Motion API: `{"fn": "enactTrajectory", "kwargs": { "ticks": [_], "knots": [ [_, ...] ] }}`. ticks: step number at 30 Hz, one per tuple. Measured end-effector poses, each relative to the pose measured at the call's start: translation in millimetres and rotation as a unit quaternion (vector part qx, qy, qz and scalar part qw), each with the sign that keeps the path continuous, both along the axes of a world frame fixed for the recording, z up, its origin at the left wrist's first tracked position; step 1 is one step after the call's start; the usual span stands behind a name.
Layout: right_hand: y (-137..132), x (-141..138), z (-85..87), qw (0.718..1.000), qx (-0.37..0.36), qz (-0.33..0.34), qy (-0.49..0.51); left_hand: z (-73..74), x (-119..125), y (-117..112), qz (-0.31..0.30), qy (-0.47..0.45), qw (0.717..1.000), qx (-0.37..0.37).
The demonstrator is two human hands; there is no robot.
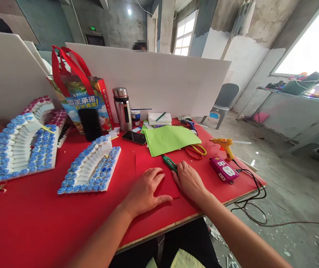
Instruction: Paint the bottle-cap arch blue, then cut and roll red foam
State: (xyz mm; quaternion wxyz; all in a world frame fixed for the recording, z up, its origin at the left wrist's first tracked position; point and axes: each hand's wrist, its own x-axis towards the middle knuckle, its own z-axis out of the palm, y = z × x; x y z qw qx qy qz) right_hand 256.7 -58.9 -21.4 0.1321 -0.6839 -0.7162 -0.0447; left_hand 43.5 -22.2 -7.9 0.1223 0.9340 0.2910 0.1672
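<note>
My left hand [150, 186] lies on a red sheet of paper [145, 160], fingers stretched out and thumb apart. The sheet nearly matches the red tabletop, so only parts of its edges show. To its right, my right hand [189, 179] is closed on a green utility knife [170, 163], whose front end points away from me toward the green paper [170, 138]. My palm hides the back of the knife. Scissors with a red and yellow handle [196, 150] lie just beyond my right hand, partly by the green sheets.
A yellow hot glue gun [224, 146] and a purple box [223, 169] with black cables stand at the right edge. Blue-flowered white pieces [91, 167] stand left. Behind are a phone [134, 137], a steel flask [122, 109], a printed bag [84, 98] and a white board [159, 82].
</note>
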Motion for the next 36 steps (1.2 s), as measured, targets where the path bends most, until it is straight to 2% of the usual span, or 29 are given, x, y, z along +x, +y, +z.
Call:
{"fn": "enactTrajectory", "kwargs": {
  "ticks": [2, 4, 5, 6, 8, 10, 11, 14, 17, 21, 23, 29, 33, 36],
  "knots": [
    [-5, 7, -3.3, 0.995, 0.026, -0.016, 0.097, -2.2, 2, -1, -0.001, 0.014, 1.0, 0.001],
    [-12, 16, -7.4, 0.967, 0.064, -0.026, 0.243, -4.2, 3, -1, -0.003, 0.029, 1.0, 0.003],
    [-15, 21, -9.1, 0.939, 0.079, -0.031, 0.332, -5.0, 3, -1, -0.004, 0.036, 0.999, 0.004],
    [-17, 24, -10.0, 0.899, 0.084, -0.035, 0.428, -5.7, 2, -2, -0.002, 0.043, 0.999, 0.005],
    [-19, 30, -9.6, 0.793, 0.064, -0.025, 0.605, -6.5, 1, -7, 0.0, 0.058, 0.998, 0.011],
    [-18, 34, -6.8, 0.7, 0.032, -0.002, 0.713, -7.5, -1, -16, -0.001, 0.068, 0.997, 0.024],
    [-17, 36, -5.2, 0.671, 0.024, 0.008, 0.741, -8.2, -2, -23, -0.001, 0.07, 0.997, 0.033],
    [-16, 39, -1.1, 0.622, 0.001, 0.037, 0.782, -12.3, -9, -42, 0.012, 0.065, 0.996, 0.065],
    [-18, 42, 1.6, 0.585, -0.049, 0.059, 0.808, -18.6, -15, -53, 0.053, 0.048, 0.993, 0.092],
    [-19, 41, 6.3, 0.567, -0.103, 0.052, 0.815, -25.9, -16, -48, 0.125, 0.033, 0.986, 0.104],
    [-18, 40, 8.3, 0.559, -0.103, 0.045, 0.821, -27.1, -15, -45, 0.139, 0.036, 0.984, 0.106],
    [-15, 40, 8.4, 0.527, -0.055, -0.002, 0.848, -23.5, -12, -50, 0.136, 0.029, 0.977, 0.163],
    [-12, 43, 7.0, 0.482, -0.045, 0.002, 0.875, -19.6, -12, -58, 0.106, 0.017, 0.969, 0.223],
    [-11, 45, 5.2, 0.478, -0.041, -0.002, 0.878, -11.1, -14, -57, 0.075, 0.006, 0.967, 0.245]
  ]
}}
